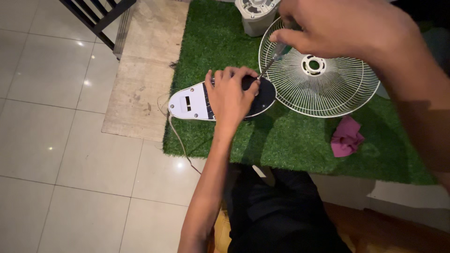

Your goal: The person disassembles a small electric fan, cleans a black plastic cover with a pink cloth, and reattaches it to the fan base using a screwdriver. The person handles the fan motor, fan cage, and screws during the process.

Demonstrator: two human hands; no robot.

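Fan base [197, 104]: oval, long axis running 9 to 3 o'clock on green mat [290, 145]. Pinned flat under left hand [232, 96], fingers spread. Screwdriver [271, 60] gripped in closed right hand [337, 28], tip angled toward 7 o'clock, meeting the base at left fingertips.

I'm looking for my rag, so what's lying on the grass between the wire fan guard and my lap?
In the head view, a crumpled pink cloth lies on the green turf mat, just below the white fan guard.

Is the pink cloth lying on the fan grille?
No, the pink cloth lies on the green turf mat, just below the white fan grille and apart from it.
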